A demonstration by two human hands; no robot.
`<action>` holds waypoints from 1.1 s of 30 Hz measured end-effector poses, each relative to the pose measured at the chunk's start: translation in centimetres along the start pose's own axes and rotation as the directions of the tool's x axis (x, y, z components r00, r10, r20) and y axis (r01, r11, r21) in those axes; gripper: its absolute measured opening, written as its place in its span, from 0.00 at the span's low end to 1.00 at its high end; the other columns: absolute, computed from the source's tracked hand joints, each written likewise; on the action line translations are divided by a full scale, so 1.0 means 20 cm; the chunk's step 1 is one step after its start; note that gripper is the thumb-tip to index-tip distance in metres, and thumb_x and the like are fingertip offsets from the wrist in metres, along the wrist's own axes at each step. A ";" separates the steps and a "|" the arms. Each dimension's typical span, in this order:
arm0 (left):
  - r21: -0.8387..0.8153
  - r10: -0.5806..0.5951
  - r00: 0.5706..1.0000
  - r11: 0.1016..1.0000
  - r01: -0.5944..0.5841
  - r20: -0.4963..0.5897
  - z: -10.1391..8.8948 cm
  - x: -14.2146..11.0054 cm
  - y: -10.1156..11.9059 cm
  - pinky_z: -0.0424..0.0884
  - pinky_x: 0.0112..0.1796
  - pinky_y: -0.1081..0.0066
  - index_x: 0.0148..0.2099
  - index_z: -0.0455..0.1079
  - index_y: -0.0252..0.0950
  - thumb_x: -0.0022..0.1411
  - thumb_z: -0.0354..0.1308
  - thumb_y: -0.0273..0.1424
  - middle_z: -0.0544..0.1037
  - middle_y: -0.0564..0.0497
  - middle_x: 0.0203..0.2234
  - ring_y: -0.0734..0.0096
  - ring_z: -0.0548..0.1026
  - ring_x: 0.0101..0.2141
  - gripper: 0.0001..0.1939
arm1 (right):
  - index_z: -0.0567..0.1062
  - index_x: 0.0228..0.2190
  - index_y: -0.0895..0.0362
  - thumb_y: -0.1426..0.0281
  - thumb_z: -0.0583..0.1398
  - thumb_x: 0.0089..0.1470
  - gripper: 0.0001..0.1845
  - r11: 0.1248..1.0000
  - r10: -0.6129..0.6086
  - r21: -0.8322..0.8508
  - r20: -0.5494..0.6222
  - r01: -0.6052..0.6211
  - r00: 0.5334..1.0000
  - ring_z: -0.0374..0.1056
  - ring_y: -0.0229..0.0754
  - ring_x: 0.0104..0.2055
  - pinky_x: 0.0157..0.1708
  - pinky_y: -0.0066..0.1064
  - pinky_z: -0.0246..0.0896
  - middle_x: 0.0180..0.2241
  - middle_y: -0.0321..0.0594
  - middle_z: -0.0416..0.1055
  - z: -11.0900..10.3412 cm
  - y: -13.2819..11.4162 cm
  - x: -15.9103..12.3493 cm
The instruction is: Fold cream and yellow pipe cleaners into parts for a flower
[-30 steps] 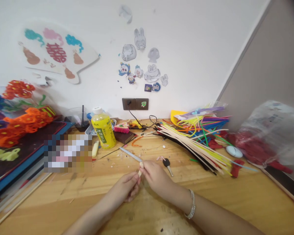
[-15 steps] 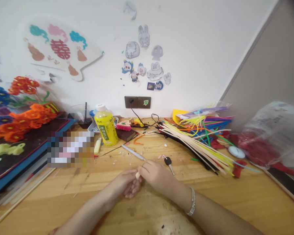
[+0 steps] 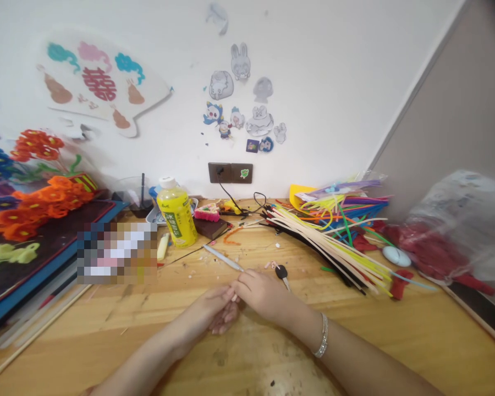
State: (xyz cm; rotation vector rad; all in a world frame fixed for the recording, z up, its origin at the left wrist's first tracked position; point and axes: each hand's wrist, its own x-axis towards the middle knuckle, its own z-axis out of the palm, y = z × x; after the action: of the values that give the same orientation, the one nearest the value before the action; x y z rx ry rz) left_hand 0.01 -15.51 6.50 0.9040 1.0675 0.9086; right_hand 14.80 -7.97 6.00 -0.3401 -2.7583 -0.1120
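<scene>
Over the wooden table, my left hand (image 3: 214, 311) and my right hand (image 3: 262, 294) meet at the fingertips. Between them shows a bit of a small pale peach piece (image 3: 234, 297), mostly hidden, so its kind is unclear. Both hands are closed, pinching it, the left from below and the right from above. A bracelet circles my right wrist. Just beyond the right fingers lies a grey pen-like stick (image 3: 220, 256). To the right of that hand is a key (image 3: 281, 273) with a black head, partly covered by the hand's edge.
A yellow drink bottle (image 3: 176, 214) stands back left, beside a dark box (image 3: 210, 227). Bundled pipe cleaners (image 3: 325, 242) spread across the back right, near a white mouse-shaped object (image 3: 396, 256). Orange fuzzy flowers (image 3: 33, 212) lie on a dark mat at left.
The pale piece shows less between my fingers, as my right fingers have shifted slightly over it. The view has moved a little; the hands stay together in the same place.
</scene>
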 end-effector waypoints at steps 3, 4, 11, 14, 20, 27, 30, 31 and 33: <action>0.015 0.018 1.000 1.000 -0.017 -0.023 0.00 0.01 -0.01 0.46 0.17 0.76 0.26 0.58 0.37 0.53 0.53 0.47 0.59 0.62 0.13 0.82 0.53 0.14 0.18 | 0.67 0.34 0.59 0.73 0.50 0.59 0.06 1.000 0.013 0.001 0.007 -0.013 1.000 0.61 0.41 0.37 0.31 0.28 0.58 0.32 0.41 0.67 0.00 0.00 0.00; 0.021 0.022 0.999 1.000 -0.021 -0.029 0.00 0.01 -0.01 0.46 0.17 0.76 0.26 0.57 0.37 0.53 0.53 0.47 0.59 0.62 0.14 0.82 0.54 0.14 0.18 | 0.66 0.36 0.60 0.73 0.50 0.59 0.06 1.000 0.023 0.002 0.011 -0.023 1.000 0.61 0.41 0.37 0.31 0.28 0.59 0.33 0.41 0.67 0.00 -0.01 0.01; 0.122 0.053 0.997 0.992 -0.046 -0.053 0.02 0.01 -0.01 0.48 0.15 0.77 0.25 0.56 0.38 0.55 0.48 0.51 0.58 0.62 0.13 0.81 0.52 0.13 0.21 | 0.68 0.34 0.60 0.73 0.50 0.58 0.07 0.998 0.041 -0.044 0.071 -0.038 0.997 0.62 0.42 0.35 0.29 0.29 0.60 0.31 0.42 0.68 -0.01 -0.02 0.02; 0.200 0.097 0.992 0.977 -0.079 -0.082 0.02 0.02 -0.04 0.48 0.14 0.78 0.24 0.55 0.39 0.53 0.49 0.52 0.58 0.63 0.13 0.81 0.52 0.12 0.21 | 0.69 0.37 0.61 0.73 0.51 0.58 0.08 0.998 0.039 0.038 0.023 -0.040 0.999 0.63 0.41 0.36 0.33 0.29 0.61 0.32 0.42 0.69 0.01 0.01 0.01; 0.406 0.255 0.952 0.898 -0.167 -0.170 0.03 0.03 -0.05 0.57 0.18 0.75 0.26 0.59 0.40 0.56 0.46 0.49 0.59 0.61 0.13 0.75 0.58 0.15 0.18 | 0.67 0.46 0.58 0.73 0.47 0.60 0.15 0.924 0.073 0.383 -0.122 -0.021 0.990 0.64 0.38 0.41 0.42 0.28 0.61 0.38 0.43 0.70 0.04 0.07 -0.02; 0.623 0.383 0.909 0.754 -0.207 -0.162 0.06 -0.03 0.05 0.62 0.35 0.71 0.28 0.67 0.40 0.59 0.48 0.35 0.75 0.52 0.25 0.62 0.71 0.30 0.10 | 0.67 0.42 0.59 0.68 0.47 0.61 0.13 0.892 0.142 0.442 -0.084 -0.091 0.986 0.65 0.41 0.41 0.41 0.32 0.60 0.38 0.45 0.70 -0.01 0.06 -0.02; 0.674 0.393 0.907 0.713 -0.194 -0.154 0.06 -0.04 0.05 0.63 0.34 0.71 0.27 0.67 0.41 0.59 0.48 0.34 0.75 0.52 0.24 0.62 0.72 0.29 0.10 | 0.67 0.39 0.60 0.69 0.47 0.61 0.12 0.908 0.120 0.411 -0.062 -0.084 0.991 0.64 0.41 0.40 0.40 0.32 0.59 0.36 0.45 0.70 0.00 0.06 -0.02; 0.688 0.394 0.906 0.701 -0.188 -0.155 0.06 -0.04 0.05 0.63 0.33 0.71 0.27 0.66 0.41 0.59 0.48 0.34 0.76 0.51 0.24 0.62 0.72 0.29 0.10 | 0.67 0.38 0.59 0.69 0.47 0.61 0.12 0.913 0.112 0.401 -0.058 -0.080 0.992 0.64 0.41 0.39 0.39 0.32 0.59 0.35 0.44 0.69 0.01 0.06 -0.02; 0.712 0.395 0.906 0.680 -0.176 -0.153 0.06 -0.04 0.04 0.63 0.32 0.71 0.27 0.66 0.40 0.59 0.47 0.34 0.76 0.51 0.24 0.62 0.72 0.28 0.11 | 0.67 0.38 0.59 0.70 0.46 0.61 0.11 0.916 0.111 0.394 -0.059 -0.079 0.992 0.63 0.41 0.39 0.39 0.32 0.59 0.35 0.45 0.69 0.02 0.06 -0.02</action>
State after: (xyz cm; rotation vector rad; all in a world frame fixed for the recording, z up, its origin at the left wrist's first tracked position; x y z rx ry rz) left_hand 0.86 -16.07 7.73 1.6372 1.6086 0.9341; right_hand 15.40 -6.87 5.47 -0.3501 -2.5967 0.4366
